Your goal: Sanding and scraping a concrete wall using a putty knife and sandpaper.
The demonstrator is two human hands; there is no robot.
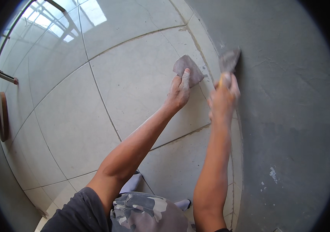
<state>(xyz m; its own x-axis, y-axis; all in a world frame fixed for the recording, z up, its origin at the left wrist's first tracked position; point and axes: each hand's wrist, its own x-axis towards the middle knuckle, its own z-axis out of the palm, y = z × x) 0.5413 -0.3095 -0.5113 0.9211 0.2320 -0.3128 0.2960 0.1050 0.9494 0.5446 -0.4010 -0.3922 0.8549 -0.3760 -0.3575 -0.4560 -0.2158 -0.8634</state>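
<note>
A square grey-brown piece, flat like a sheet of sandpaper, (188,69) is pinched between the thumb and fingers of my left hand (180,90), over the pale tiles near the narrow tile border. My right hand (224,96) is wrapped around the yellowish handle of a putty knife (230,60). Its broad metal blade points away from me, over or against the grey wall surface (284,104); whether it touches cannot be made out. Motion blurs the right hand and the knife. White dust coats the left thumb.
Large pale floor tiles (60,123) with dark joints spread to the left. Small flakes lie near the tile border. White marks (273,174) spot the grey surface. A brown round-ended object (1,116) and a dark metal frame (3,74) stand at far left.
</note>
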